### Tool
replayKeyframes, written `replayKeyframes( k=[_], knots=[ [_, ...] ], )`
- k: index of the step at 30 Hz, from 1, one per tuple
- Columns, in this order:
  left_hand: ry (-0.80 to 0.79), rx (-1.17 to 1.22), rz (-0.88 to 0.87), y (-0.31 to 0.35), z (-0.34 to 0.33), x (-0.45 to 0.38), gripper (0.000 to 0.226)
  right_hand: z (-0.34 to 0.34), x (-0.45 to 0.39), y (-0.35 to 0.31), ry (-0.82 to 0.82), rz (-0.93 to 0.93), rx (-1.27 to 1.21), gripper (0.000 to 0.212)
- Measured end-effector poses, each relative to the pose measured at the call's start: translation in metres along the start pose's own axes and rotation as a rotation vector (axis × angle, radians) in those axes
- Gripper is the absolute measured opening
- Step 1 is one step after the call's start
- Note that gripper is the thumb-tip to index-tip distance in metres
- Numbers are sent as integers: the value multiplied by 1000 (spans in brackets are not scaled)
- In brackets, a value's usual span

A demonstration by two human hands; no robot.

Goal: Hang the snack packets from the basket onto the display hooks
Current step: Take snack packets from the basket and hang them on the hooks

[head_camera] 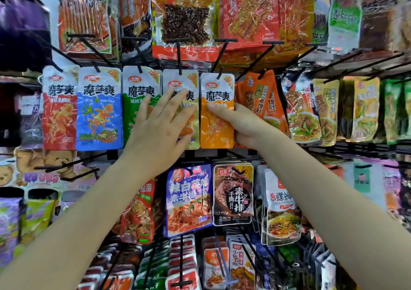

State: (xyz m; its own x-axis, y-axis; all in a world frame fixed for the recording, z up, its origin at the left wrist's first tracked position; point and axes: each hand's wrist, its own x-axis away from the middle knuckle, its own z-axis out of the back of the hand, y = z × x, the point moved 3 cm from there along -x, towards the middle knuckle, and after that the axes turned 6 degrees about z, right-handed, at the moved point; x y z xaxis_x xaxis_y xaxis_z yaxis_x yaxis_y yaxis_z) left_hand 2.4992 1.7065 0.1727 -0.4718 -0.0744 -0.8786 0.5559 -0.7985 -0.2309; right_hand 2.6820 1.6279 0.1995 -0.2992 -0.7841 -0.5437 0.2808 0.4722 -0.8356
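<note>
The orange packet (216,111) hangs upright from its display hook (220,72), long axis vertical, in a row of like packets. The right hand (242,122) is the nearer one: it holds the packet at its right edge, thumb on the front, the other fingers hidden behind. The left hand (160,122) lies flat with straight fingers (178,99) on the yellow packet (189,111) just beside it and grips nothing. The hole seems already on the hook, so I judge only sliding back and straightening remains. The tilted orange-red packets (260,98) at the right touch the holding hand and may crowd it. The basket is not in view.
</note>
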Motion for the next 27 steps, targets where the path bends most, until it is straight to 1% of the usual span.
replayKeyframes(
  k=[2, 5, 8, 13, 16, 18, 20, 24, 27],
  knots=[
    [3, -5, -1, 0, -1, 0, 60, 1, 0, 0, 6, 4, -18, 34],
    [8, -2, -2, 0, 0, 0, 59, 1, 1, 1, 27, 17, -25, 40],
    [27, 1, -10, 0, 2, 0, 58, 3, 6, -2, 11, 31, -39, 36],
    [36, -8, -17, 1, 1, 0, 57, 4, 15, -9, -12, 54, -1, 54],
    [30, 5, -10, 1, 2, 0, 57, 3, 18, -6, 10, 66, 65, 43],
    [33, 17, -1, 1, 3, 0, 54, 5, 21, -2, 44, 79, 118, 41],
    [34, 29, 1, 4, 3, 0, 56, 8, 25, -1, 71, 94, 207, 39],
    [-9, 41, -8, 10, 2, 2, 63, 5, 39, -9, 58, 101, 365, 27],
    [-14, 75, 8, 13, 3, 2, 64, 4, 51, -17, 55, 90, 463, 26]
  ],
)
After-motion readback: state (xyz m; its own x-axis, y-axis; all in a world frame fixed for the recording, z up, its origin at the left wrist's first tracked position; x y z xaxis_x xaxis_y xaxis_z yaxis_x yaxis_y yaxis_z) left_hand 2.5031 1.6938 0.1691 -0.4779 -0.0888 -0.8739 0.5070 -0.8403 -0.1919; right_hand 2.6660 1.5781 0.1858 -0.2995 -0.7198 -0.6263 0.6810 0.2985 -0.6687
